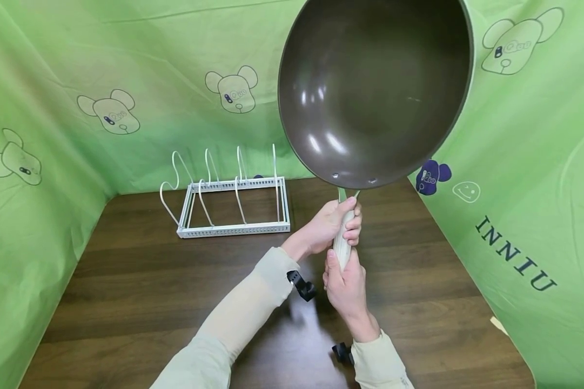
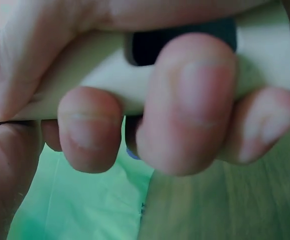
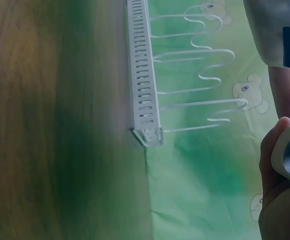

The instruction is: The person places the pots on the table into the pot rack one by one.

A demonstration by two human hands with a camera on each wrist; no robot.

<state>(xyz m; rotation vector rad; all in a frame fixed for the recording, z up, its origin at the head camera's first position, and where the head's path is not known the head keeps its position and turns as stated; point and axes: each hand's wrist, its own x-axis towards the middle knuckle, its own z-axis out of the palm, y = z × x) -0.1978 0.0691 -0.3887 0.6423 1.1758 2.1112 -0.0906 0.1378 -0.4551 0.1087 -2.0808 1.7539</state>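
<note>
A large frying pan (image 1: 374, 97) with a dark brown inside is held up in the head view, its cooking face turned toward me. Its pale handle (image 1: 342, 246) points down toward my body. My left hand (image 1: 331, 222) grips the upper handle, close below the pan's riveted rim. Lower down, my right hand (image 1: 347, 283) wraps round the handle's end. In the left wrist view, curled fingers (image 2: 190, 105) cover much of the pale handle (image 2: 105, 65). The hollow handle end (image 3: 287, 155) shows at the edge of the right wrist view.
A white wire rack (image 1: 233, 229) with upright looped dividers stands at the back left of the brown wooden table (image 1: 175, 292). Green cloth (image 1: 165, 48) printed with mouse heads hangs round the back and sides. A small pale piece (image 1: 498, 325) lies at the right table edge.
</note>
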